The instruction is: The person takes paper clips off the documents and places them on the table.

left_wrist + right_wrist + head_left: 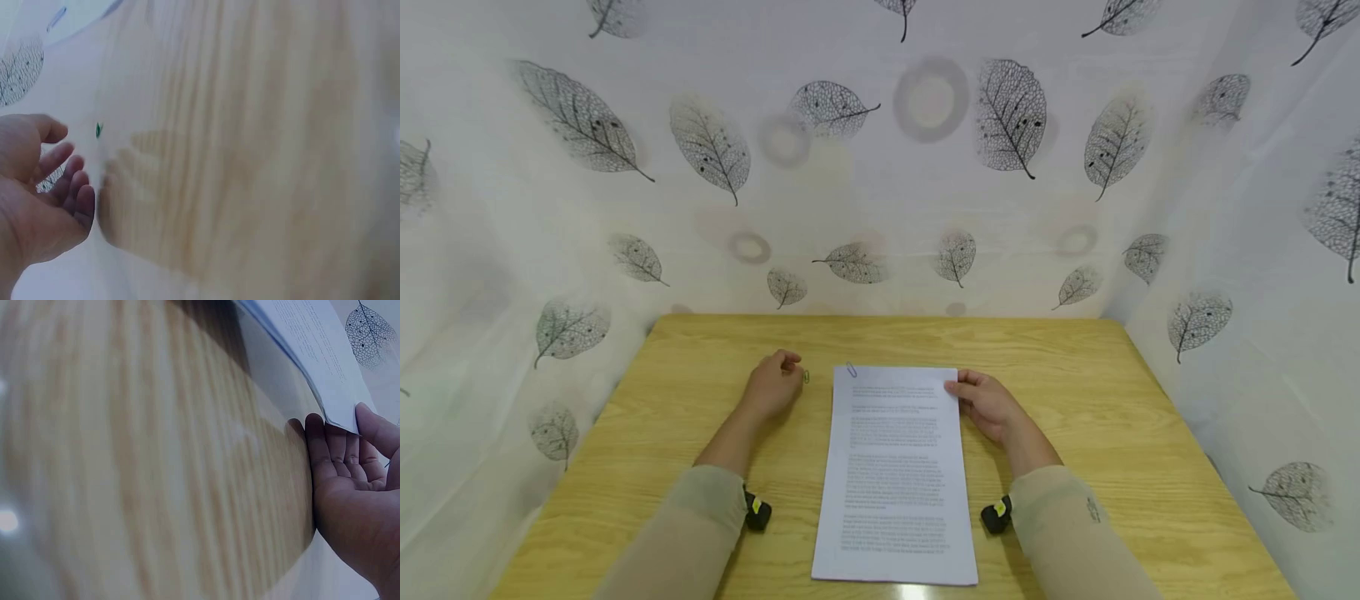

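A stack of printed paper sheets (895, 475) lies in the middle of the wooden table, text side up. A purple-blue paper clip (851, 370) sits at its top left corner. My right hand (992, 408) pinches the top right corner, thumb on top and fingers underneath; the right wrist view shows the corner of the stack (344, 394) between them. To the left of the stack, my left hand (775, 387) is by a small green paper clip (806, 377). In the left wrist view its fingers are loosely bent, with a gap to the green clip (99, 129).
The wooden table (1045, 350) has its back edge against a white curtain (880, 192) printed with grey leaves, which also hangs at both sides. Black wrist cameras (758, 511) are worn on both wrists.
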`<action>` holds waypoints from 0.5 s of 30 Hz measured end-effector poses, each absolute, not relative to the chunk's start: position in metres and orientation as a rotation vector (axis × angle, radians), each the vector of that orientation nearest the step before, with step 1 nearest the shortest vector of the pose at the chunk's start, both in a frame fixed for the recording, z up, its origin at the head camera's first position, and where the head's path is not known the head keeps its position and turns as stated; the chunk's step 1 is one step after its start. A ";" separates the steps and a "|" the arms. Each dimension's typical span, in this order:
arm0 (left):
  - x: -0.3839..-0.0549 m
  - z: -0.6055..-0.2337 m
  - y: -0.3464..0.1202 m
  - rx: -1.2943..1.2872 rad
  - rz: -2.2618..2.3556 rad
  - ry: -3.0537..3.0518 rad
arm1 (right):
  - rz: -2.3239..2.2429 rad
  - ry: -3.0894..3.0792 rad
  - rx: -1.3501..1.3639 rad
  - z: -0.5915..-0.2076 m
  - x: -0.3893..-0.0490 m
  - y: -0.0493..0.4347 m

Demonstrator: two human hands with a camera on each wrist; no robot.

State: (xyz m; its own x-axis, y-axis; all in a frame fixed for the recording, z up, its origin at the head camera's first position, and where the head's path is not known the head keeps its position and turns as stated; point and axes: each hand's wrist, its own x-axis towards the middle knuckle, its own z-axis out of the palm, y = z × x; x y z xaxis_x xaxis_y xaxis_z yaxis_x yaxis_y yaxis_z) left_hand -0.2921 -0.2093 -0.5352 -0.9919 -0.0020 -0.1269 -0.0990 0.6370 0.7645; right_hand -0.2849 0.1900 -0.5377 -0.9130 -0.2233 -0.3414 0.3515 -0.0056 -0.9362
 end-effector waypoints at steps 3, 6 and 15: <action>-0.289 -0.531 -0.201 -0.116 1.396 2.712 | -1.972 1.882 0.144 -0.538 -0.285 0.190; -0.286 -0.526 -0.189 -0.127 1.501 2.659 | -1.976 1.884 0.153 -0.538 -0.286 0.190; -0.278 -0.514 -0.158 -0.104 1.562 2.560 | -1.975 1.879 0.160 -0.539 -0.285 0.189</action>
State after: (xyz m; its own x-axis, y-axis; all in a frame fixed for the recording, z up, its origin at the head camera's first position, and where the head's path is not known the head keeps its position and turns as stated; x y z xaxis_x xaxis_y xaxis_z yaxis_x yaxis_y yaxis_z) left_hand -0.2782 -0.1579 -0.5141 -0.9877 0.0143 -0.1554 -0.1316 0.4583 0.8790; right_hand -0.2854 0.1890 -0.5390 -0.9103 -0.2114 -0.3560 0.3661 -0.0093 -0.9305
